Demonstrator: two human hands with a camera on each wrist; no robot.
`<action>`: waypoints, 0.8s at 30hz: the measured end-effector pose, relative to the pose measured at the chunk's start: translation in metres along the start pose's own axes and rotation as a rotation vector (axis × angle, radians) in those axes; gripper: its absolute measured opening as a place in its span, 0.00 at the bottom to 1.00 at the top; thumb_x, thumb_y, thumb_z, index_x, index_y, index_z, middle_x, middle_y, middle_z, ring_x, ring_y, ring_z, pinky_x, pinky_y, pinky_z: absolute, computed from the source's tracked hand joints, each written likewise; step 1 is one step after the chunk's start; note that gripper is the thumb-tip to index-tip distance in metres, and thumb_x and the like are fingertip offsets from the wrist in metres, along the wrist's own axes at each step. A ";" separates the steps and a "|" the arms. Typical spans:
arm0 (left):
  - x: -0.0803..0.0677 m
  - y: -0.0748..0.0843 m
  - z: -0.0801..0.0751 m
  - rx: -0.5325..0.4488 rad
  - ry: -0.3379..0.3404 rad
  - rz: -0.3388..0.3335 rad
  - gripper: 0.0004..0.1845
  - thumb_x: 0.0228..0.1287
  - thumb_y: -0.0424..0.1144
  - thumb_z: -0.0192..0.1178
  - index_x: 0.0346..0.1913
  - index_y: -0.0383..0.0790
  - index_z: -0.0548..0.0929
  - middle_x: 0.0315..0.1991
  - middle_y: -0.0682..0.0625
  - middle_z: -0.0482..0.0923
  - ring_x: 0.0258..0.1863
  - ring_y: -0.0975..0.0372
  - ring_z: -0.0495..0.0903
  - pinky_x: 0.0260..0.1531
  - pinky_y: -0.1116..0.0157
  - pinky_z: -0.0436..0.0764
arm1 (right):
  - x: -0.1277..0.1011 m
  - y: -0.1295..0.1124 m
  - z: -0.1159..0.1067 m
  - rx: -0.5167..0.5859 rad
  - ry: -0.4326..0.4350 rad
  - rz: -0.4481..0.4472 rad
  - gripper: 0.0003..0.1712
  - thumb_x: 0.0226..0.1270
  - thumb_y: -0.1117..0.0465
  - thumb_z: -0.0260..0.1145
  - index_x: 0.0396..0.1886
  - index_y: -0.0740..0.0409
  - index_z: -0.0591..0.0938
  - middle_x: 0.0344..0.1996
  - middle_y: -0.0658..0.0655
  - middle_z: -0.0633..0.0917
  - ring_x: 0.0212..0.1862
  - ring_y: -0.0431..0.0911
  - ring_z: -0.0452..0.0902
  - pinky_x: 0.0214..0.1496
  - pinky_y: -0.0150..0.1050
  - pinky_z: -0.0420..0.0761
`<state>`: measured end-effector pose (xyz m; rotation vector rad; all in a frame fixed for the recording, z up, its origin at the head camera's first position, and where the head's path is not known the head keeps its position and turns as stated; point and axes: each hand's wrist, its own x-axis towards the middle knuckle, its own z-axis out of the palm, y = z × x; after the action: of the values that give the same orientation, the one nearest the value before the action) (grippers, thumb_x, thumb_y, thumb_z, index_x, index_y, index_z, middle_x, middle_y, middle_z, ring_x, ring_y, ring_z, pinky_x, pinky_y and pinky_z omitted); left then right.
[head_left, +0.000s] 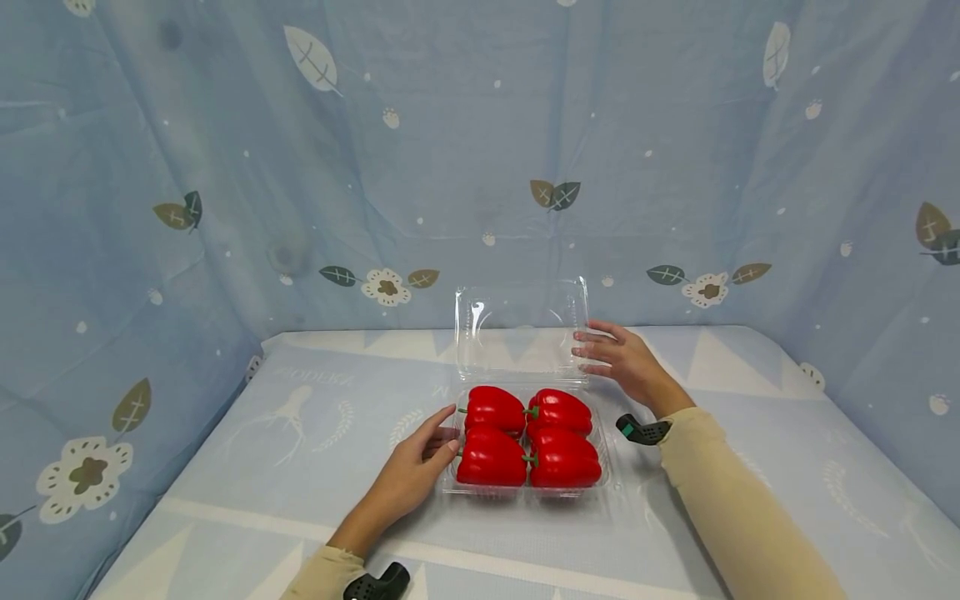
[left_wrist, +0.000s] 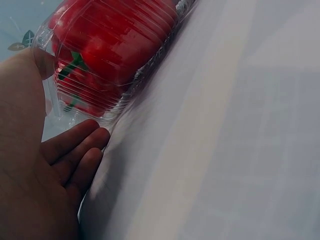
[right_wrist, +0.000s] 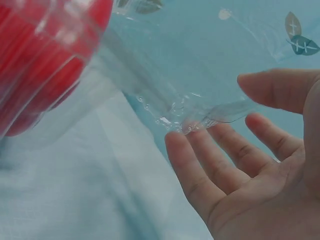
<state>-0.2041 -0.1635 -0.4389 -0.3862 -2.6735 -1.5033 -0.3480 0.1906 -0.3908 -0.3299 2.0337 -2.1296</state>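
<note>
Several red bell peppers (head_left: 491, 457) with green stems lie in two rows in a clear plastic clamshell box (head_left: 517, 493). Its transparent lid (head_left: 521, 333) stands raised at the back. My left hand (head_left: 411, 471) is at the box's left side; in the left wrist view the thumb side meets the clear rim, and the fingers (left_wrist: 80, 145) extend loosely beside the box wall. At the lid's right edge is my right hand (head_left: 618, 360), its fingers spread and fairly straight. The right wrist view shows the fingertips (right_wrist: 176, 142) touching the lid's edge, with the thumb apart from it.
A pale patterned cloth covers the table (head_left: 315, 467). Behind and at both sides hangs a blue curtain (head_left: 465, 167) printed with leaves and flowers. Each wrist wears a black device, such as the one on the right wrist (head_left: 643, 430).
</note>
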 end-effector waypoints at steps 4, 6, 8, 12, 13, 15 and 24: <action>0.000 0.000 0.000 -0.002 0.000 -0.003 0.29 0.69 0.51 0.54 0.71 0.58 0.62 0.52 0.56 0.78 0.49 0.65 0.78 0.53 0.61 0.77 | -0.001 -0.004 0.000 0.001 -0.020 -0.015 0.35 0.70 0.60 0.59 0.72 0.58 0.57 0.67 0.67 0.66 0.61 0.59 0.71 0.55 0.50 0.76; 0.000 0.000 0.000 -0.004 0.001 -0.002 0.29 0.69 0.52 0.54 0.71 0.59 0.62 0.52 0.56 0.78 0.49 0.65 0.78 0.53 0.60 0.77 | -0.002 -0.005 0.001 0.002 -0.017 -0.017 0.35 0.70 0.59 0.59 0.72 0.57 0.57 0.67 0.67 0.66 0.61 0.59 0.71 0.55 0.51 0.76; 0.000 0.000 0.000 -0.005 0.002 -0.001 0.29 0.69 0.52 0.54 0.71 0.60 0.62 0.52 0.56 0.78 0.50 0.64 0.78 0.53 0.60 0.77 | -0.002 -0.006 0.001 0.003 -0.013 -0.018 0.35 0.70 0.59 0.59 0.72 0.56 0.57 0.67 0.66 0.66 0.61 0.59 0.71 0.55 0.52 0.76; 0.000 0.000 0.000 -0.006 -0.003 -0.003 0.29 0.69 0.52 0.54 0.71 0.61 0.62 0.52 0.55 0.78 0.50 0.63 0.78 0.53 0.60 0.77 | -0.003 -0.008 0.001 0.003 -0.015 -0.019 0.35 0.71 0.58 0.58 0.73 0.53 0.56 0.67 0.67 0.65 0.61 0.62 0.70 0.55 0.53 0.76; 0.000 0.000 0.000 -0.007 -0.005 -0.004 0.29 0.69 0.52 0.54 0.71 0.60 0.62 0.52 0.55 0.78 0.49 0.63 0.78 0.53 0.60 0.77 | -0.003 -0.009 0.001 0.005 -0.017 -0.018 0.35 0.71 0.58 0.58 0.74 0.53 0.55 0.67 0.67 0.65 0.62 0.62 0.70 0.56 0.53 0.75; 0.000 0.000 0.000 -0.013 -0.012 -0.006 0.29 0.69 0.52 0.54 0.71 0.60 0.62 0.52 0.55 0.78 0.48 0.64 0.78 0.52 0.61 0.77 | -0.004 -0.010 0.001 0.003 -0.018 -0.016 0.35 0.71 0.58 0.57 0.74 0.51 0.55 0.68 0.68 0.64 0.62 0.63 0.69 0.56 0.54 0.75; 0.000 -0.001 0.000 -0.015 -0.016 -0.003 0.30 0.69 0.52 0.54 0.72 0.58 0.62 0.51 0.55 0.78 0.47 0.64 0.78 0.50 0.63 0.78 | -0.008 -0.025 0.005 -0.019 -0.052 -0.026 0.38 0.71 0.51 0.57 0.76 0.47 0.51 0.67 0.70 0.63 0.65 0.68 0.62 0.61 0.62 0.67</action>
<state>-0.2043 -0.1637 -0.4396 -0.3965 -2.6776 -1.5288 -0.3380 0.1895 -0.3663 -0.4122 2.0325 -2.0947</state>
